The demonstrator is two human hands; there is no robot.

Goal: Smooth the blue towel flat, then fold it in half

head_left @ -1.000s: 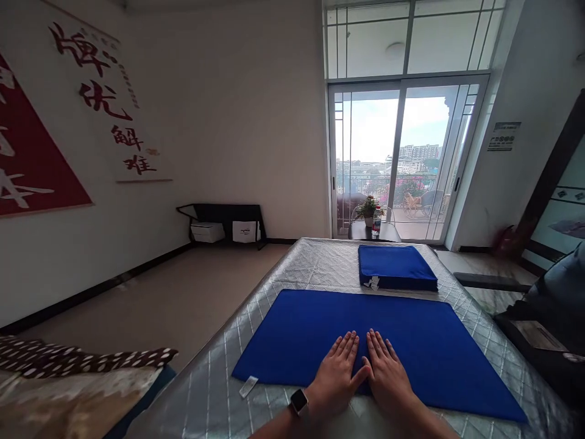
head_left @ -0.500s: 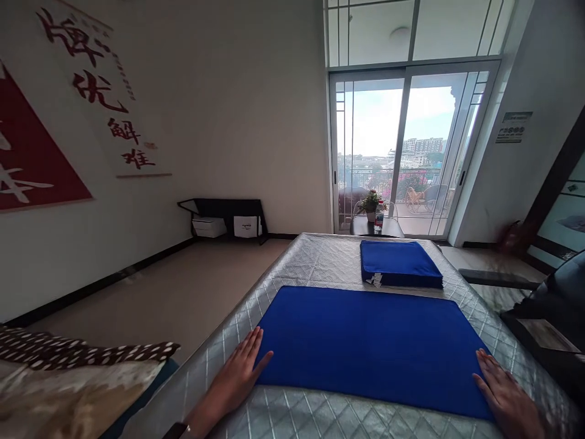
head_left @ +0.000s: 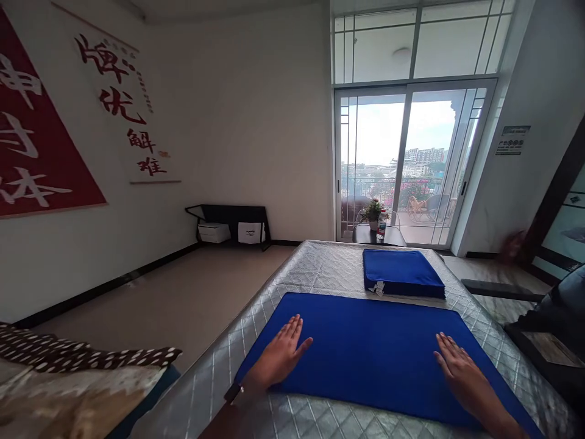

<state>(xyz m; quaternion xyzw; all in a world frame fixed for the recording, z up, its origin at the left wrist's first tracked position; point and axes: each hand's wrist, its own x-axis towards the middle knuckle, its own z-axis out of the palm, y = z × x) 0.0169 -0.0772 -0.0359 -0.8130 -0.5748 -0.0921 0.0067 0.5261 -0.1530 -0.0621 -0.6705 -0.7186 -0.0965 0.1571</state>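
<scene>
A flat blue cloth (head_left: 365, 347) lies spread over the near part of a table covered with silvery quilted material (head_left: 315, 262). My left hand (head_left: 281, 350) is over the cloth's left part, palm down with the fingers stretched out and the thumb apart. On the right part, my right hand (head_left: 459, 363) is also flat, its fingers extended. Neither hand holds anything. Whether the palms press on the cloth or hover just above it, I cannot tell. Beyond the cloth sits a neat stack of folded blue cloths (head_left: 402, 271), with white tags at its near left corner.
A small dark table (head_left: 386, 236) with a potted plant (head_left: 372, 211) and a bottle (head_left: 381, 224) stands before the sliding glass door. Patterned fabric (head_left: 82, 384) lies at lower left. A black chair (head_left: 548, 329) is at right, a low black rack (head_left: 228, 214) by the wall.
Both hands have moved inward from the cloth's side edges, left hand to the right and right hand to the left. The view has tilted up slightly. The stack stays in place.
</scene>
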